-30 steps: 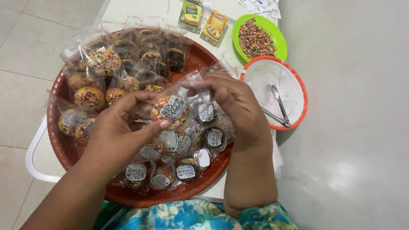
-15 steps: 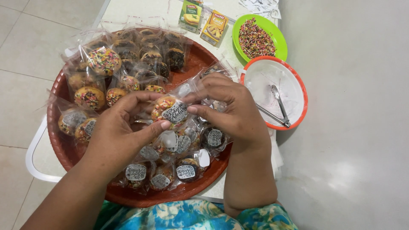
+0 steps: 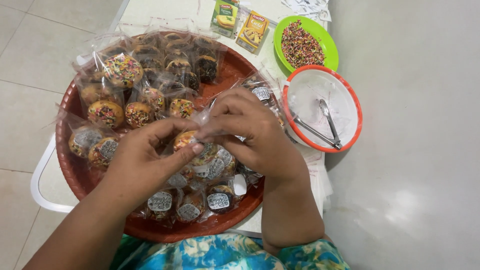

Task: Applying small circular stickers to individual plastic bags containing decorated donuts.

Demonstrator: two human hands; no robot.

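Bagged doughnut (image 3: 192, 142), sprinkle-topped and in a clear plastic wrapper, held just above the middle of the round red tray (image 3: 70, 160), between both hands. Left hand (image 3: 142, 160) closed on it from the left, thumb and forefinger pinching the wrapper at the doughnut's near edge. Right hand (image 3: 252, 132) curled over it from the right, fingertips pinched shut on the wrapper's top, meeting the left thumb; most of the doughnut is hidden under the fingers. Nearest on the tray, below the hands: a cluster of wrapped doughnuts with dark oval stickers (image 3: 190, 202), packed touching one another. Left of the hands: two more stickered ones (image 3: 92, 145) near the tray's rim. Farther back: unstickered bags holding sprinkled doughnuts (image 3: 122, 70), then a row of darker, chocolate-topped ones (image 3: 192, 60) at the tray's far side. Tray sits on a white table (image 3: 160, 12). To the right, just beside the tray: an orange-rimmed white bowl (image 3: 350, 130) with metal tongs (image 3: 325, 122) lying in it. Beyond it, touching its far rim: a green bowl (image 3: 327, 42) full of mixed-colour sprinkles. Farthest, to the green bowl's left: two small cartons (image 3: 240, 22), one green, one yellow, side by side.
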